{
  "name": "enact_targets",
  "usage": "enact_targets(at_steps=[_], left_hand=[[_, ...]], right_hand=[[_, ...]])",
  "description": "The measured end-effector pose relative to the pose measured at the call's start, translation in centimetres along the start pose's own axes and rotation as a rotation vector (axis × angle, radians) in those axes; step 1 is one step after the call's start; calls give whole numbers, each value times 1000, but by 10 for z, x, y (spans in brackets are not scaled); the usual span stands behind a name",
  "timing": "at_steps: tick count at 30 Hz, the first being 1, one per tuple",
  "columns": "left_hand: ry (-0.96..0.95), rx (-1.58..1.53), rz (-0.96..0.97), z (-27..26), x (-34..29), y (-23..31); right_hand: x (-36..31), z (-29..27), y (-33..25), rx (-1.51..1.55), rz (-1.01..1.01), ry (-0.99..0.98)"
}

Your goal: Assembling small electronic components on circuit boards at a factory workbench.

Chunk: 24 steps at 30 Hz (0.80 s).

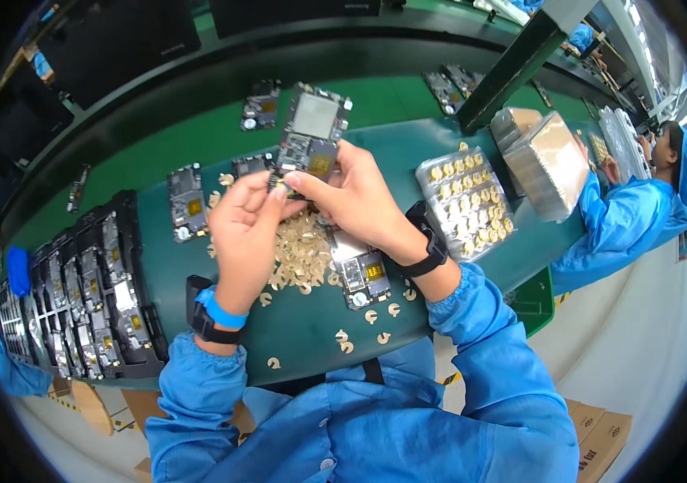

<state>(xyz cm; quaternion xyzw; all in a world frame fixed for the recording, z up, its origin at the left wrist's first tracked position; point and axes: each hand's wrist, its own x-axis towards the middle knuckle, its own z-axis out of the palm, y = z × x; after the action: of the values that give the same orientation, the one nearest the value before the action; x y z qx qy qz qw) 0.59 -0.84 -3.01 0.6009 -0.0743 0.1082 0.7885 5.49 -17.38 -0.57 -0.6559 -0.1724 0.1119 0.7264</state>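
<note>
Above the middle of the table, my right hand (357, 197) grips a circuit board (316, 117) by its lower right part, thumb on top. The board is tilted, with a grey metal shield on its face and a gold contact area. At the board's lower end, the fingertips of my left hand (248, 216) are pinched together, close to my right thumb. Whatever they hold there is too small to make out. Below both hands lies a pile of small pale C-shaped pieces (299, 253). Another circuit board (365, 274) sits beside the pile, partly under my right hand.
More boards (187, 201) lie left of the pile. A black tray (90, 298) of boards stands at the far left. To the right are a clear tray (468, 201) of round gold parts and clear-wrapped stacked packs (545, 161). A slanted dark post (512, 68) rises behind; a co-worker (641, 201) sits right.
</note>
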Motion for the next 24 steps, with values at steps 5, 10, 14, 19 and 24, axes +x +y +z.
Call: enact_targets(at_steps=[5, 10, 14, 19, 24], left_hand=[[-26, -130, -90, -4, 8, -22], [143, -88, -81, -13, 8, -16], [44, 23, -57, -7, 6, -16], [7, 43, -56, -8, 10, -24], [7, 69, -38, -4, 4, -11]], right_hand=[[2, -12, -3, -167, 80, 2], [39, -59, -23, -545, 149, 135], [132, -139, 50, -680, 122, 322], [133, -158, 49, -964, 107, 461], [-2, -156, -36, -1182, -174, 397]])
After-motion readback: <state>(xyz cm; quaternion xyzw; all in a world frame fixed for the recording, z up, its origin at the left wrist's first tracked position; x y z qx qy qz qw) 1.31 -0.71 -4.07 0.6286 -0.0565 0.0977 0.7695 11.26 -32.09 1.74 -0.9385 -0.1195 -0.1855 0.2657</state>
